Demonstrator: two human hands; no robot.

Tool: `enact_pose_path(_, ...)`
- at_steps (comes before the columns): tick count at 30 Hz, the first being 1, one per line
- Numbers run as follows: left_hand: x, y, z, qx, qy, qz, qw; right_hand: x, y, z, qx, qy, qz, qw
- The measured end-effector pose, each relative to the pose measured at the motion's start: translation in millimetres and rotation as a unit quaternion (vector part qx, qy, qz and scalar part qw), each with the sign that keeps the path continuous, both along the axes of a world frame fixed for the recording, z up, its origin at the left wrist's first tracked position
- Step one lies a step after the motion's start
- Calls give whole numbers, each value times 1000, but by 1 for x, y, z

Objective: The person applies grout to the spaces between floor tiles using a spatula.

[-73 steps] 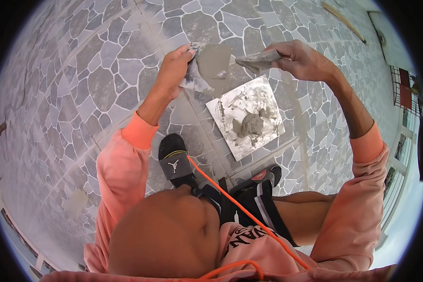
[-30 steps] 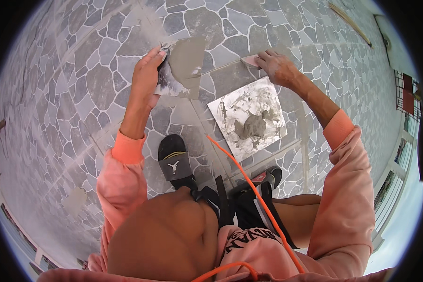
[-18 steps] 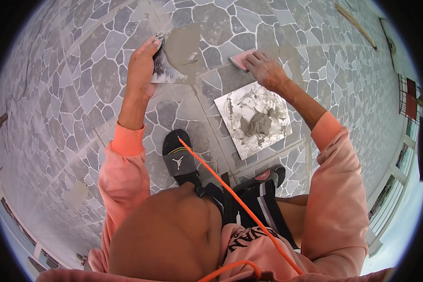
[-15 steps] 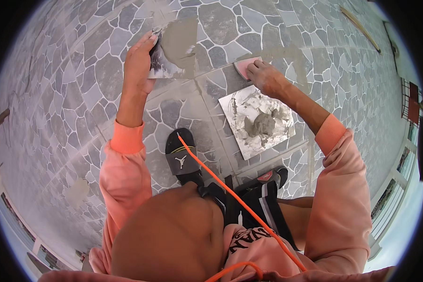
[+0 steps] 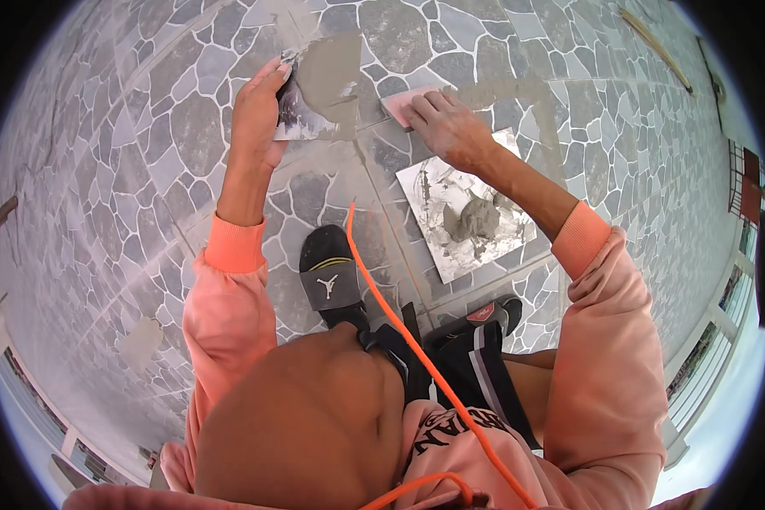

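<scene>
My left hand (image 5: 257, 115) is closed around the dark-edged side of a flat metal trowel (image 5: 301, 121) at the upper left. Smooth grey mortar (image 5: 331, 72) spreads beside and partly over its metal face. Fingers of my right hand (image 5: 452, 132) grip a flat pink scraper (image 5: 406, 105), tilted low over the stone-patterned floor, right of the trowel. Just below that hand, a white square board (image 5: 429, 200) lies on the floor, smeared with mortar. A wet grey lump of mortar (image 5: 474, 221) sits at its middle.
Grey irregular stones with white joints make up the floor (image 5: 195, 119). A mortar-filled strip (image 5: 510, 91) runs right of the scraper. My sandalled foot (image 5: 329, 268) stands below the trowel. An orange cord (image 5: 399, 327) hangs from my hoodie. A wooden stick (image 5: 657, 51) lies far right.
My right hand and the pink scraper have moved left, nearer the trowel. The left hand is almost still. The orange cord has swung to the right at its tip.
</scene>
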State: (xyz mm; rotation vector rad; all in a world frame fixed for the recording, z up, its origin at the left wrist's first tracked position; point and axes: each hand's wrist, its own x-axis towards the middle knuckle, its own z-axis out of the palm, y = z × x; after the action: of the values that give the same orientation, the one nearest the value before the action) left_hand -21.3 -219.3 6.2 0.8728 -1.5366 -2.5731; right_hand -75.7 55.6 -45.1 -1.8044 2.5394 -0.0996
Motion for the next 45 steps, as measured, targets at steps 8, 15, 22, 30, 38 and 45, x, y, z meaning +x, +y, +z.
enact_pose_path(8, 1, 2, 10, 9, 14, -11, 1000, 8, -24, 14, 14, -30, 19, 999)
enact_pose_path(15, -8, 19, 8, 16, 19, -30, 999, 35, -28, -21, 30, 1, -70, 997)
enact_pose_path(22, -3, 4, 6, 14, 10, 5, 1000, -43, 56, 18, -89, -21, -316, 944)
enact_pose_path(30, -7, -5, -2, 7, 7, -6, 1000, -99, 135, -20, -1, -47, -523, 851)
enact_pose_path(38, -17, 0, -1, -2, 21, -8, 1000, -19, 20, -29, -139, -77, -339, 927)
enact_pose_path(45, -13, -10, 5, -17, 26, 8, 999, 8, -37, -3, -96, -236, -222, 941)
